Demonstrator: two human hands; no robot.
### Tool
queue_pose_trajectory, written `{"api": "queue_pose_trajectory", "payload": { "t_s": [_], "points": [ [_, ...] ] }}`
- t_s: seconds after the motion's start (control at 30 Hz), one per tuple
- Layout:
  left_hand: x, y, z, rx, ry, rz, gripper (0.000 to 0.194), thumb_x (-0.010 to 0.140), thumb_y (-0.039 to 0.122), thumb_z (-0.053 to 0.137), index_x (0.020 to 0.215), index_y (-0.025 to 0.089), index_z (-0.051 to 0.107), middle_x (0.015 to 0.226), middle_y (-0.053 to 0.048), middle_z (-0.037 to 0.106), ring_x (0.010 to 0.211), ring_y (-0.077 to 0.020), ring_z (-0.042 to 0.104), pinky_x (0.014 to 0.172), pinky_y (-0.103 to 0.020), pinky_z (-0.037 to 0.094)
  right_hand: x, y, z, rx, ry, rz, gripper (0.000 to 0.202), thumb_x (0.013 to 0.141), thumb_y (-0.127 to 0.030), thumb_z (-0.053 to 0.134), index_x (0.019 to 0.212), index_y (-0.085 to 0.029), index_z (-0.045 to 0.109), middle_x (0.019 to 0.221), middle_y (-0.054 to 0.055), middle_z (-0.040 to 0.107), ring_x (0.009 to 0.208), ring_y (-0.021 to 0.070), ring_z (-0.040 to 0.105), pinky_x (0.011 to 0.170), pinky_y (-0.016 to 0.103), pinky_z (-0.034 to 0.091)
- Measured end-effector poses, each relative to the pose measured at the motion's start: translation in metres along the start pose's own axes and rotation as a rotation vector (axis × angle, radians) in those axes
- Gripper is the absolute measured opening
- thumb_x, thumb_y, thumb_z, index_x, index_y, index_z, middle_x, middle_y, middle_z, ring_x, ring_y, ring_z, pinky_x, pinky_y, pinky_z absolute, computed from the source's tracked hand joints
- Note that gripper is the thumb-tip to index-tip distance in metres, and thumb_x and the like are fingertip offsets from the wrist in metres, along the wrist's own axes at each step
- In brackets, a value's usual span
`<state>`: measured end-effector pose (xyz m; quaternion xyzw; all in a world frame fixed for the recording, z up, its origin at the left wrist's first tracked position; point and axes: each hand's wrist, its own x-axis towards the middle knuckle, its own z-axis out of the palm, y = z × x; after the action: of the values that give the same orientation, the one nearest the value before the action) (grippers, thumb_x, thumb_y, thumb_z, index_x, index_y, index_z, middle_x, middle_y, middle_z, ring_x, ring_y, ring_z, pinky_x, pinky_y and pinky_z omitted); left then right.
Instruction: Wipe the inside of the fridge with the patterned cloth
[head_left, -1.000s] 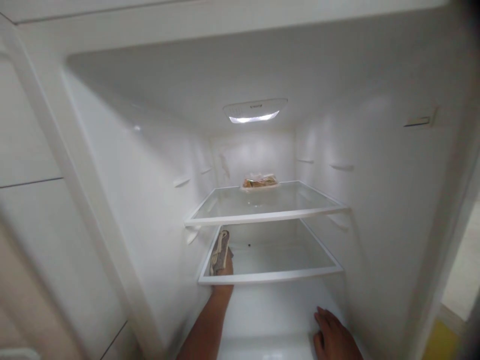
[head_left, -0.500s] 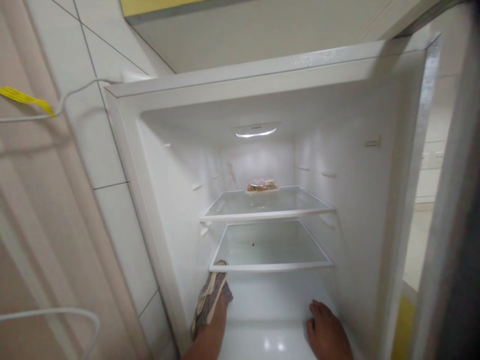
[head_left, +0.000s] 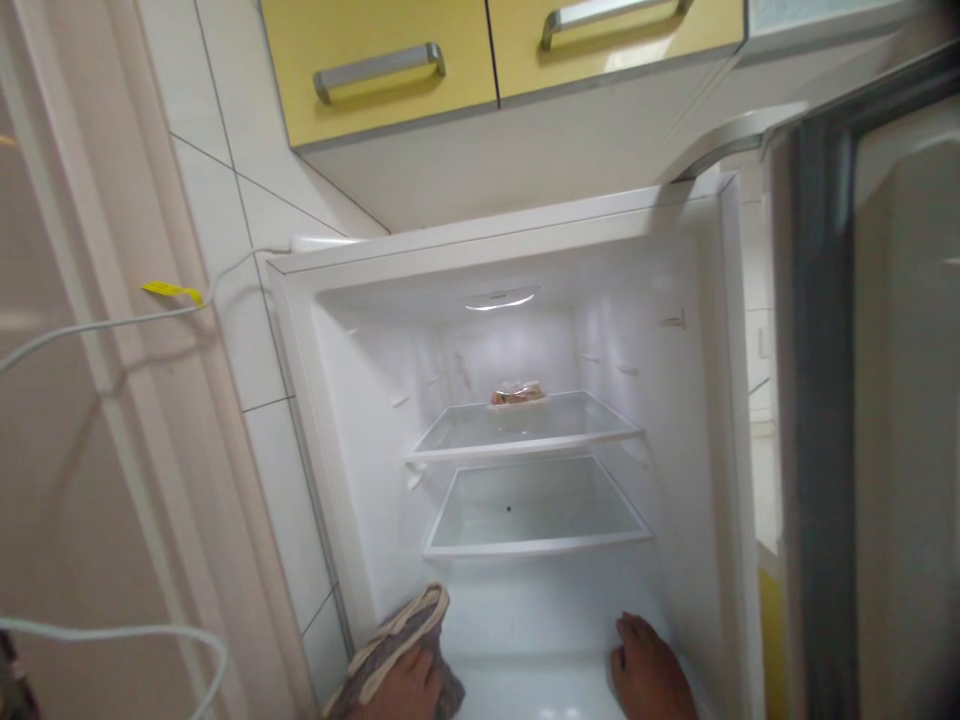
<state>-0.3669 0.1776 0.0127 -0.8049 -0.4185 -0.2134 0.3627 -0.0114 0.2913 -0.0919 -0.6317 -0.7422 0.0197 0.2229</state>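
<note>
My left hand (head_left: 409, 685) grips a grey-brown cloth (head_left: 405, 630) with beige edging at the lower left, just inside the open fridge. Part of the cloth hangs over my wrist and forearm. Low on the right, near the fridge's inner wall, my right hand (head_left: 651, 668) rests with loosely bent fingers, thumb apart, and nothing visible in it. Between the hands lies the white lower surface of the fridge (head_left: 525, 610). Above them is a lower glass shelf (head_left: 540, 547) with a small dark spot on it.
A wrapped food tray (head_left: 517, 396) sits at the back of the upper glass shelf (head_left: 525, 445). The fridge door (head_left: 821, 400) stands open on the right. Yellow cabinets (head_left: 390, 100) hang above. A white cable (head_left: 97, 325) with a yellow tag crosses the left side.
My left hand and the cloth have drawn back from beside the lower shelf toward me. My right hand stays about where it was. The view has tilted up and shifted right, showing cabinet handles and more door.
</note>
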Motion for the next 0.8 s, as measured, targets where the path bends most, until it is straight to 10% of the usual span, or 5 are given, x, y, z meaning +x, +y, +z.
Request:
{"api": "queue_pose_trajectory", "payload": {
  "t_s": [0.1, 0.23, 0.33, 0.47, 0.8],
  "points": [
    [0.036, -0.007, -0.048, 0.080, -0.186, 0.011, 0.049, 0.061, 0.005, 0.049, 0.097, 0.025, 0.075, 0.089, -0.004, 0.079, 0.076, -0.0238, 0.074, 0.067, -0.033, 0.061, 0.001, 0.001, 0.004, 0.007, 0.013, 0.001, 0.045, 0.088, -0.014, 0.042, 0.125, -0.007, 0.067, 0.135, 0.018, 0.065, 0.128, 0.0275, 0.059, 0.111, 0.038, 0.046],
    [0.069, -0.022, -0.074, 0.119, -0.017, -0.248, 0.051, 0.081, 0.014, 0.048, 0.127, 0.028, 0.064, 0.122, -0.003, 0.073, 0.109, -0.0241, 0.069, 0.093, -0.037, 0.058, 0.003, 0.001, 0.007, 0.025, 0.003, 0.008, 0.047, 0.088, -0.015, 0.042, 0.127, -0.006, 0.066, 0.136, 0.018, 0.064, 0.129, 0.0281, 0.059, 0.111, 0.039, 0.045],
    [0.092, -0.022, -0.057, 0.054, 0.011, -0.477, 0.049, 0.091, 0.023, 0.038, 0.135, 0.018, 0.059, 0.134, -0.010, 0.067, 0.123, -0.0251, 0.062, 0.107, -0.043, 0.050, 0.003, 0.001, 0.005, 0.016, -0.015, 0.015, 0.047, 0.088, -0.016, 0.042, 0.128, -0.006, 0.065, 0.136, 0.018, 0.064, 0.130, 0.0279, 0.058, 0.112, 0.038, 0.045],
    [0.125, -0.002, -0.020, -0.108, -0.378, -0.648, 0.057, 0.091, 0.033, 0.041, 0.146, 0.018, 0.049, 0.152, -0.012, 0.050, 0.142, -0.0333, 0.044, 0.117, -0.058, 0.035, 0.002, -0.001, 0.002, -0.006, -0.021, 0.014, 0.047, 0.088, -0.015, 0.042, 0.128, -0.008, 0.066, 0.137, 0.017, 0.064, 0.131, 0.0267, 0.058, 0.112, 0.037, 0.045],
    [0.164, -0.005, -0.005, -0.167, -0.673, -0.650, 0.071, 0.091, 0.061, 0.035, 0.151, 0.022, 0.040, 0.162, -0.014, 0.033, 0.150, -0.0414, 0.027, 0.122, -0.062, 0.019, 0.003, 0.002, 0.010, 0.009, -0.006, 0.021, 0.047, 0.087, -0.015, 0.044, 0.128, -0.009, 0.066, 0.137, 0.016, 0.064, 0.131, 0.0266, 0.057, 0.113, 0.037, 0.044]
  ]
}}
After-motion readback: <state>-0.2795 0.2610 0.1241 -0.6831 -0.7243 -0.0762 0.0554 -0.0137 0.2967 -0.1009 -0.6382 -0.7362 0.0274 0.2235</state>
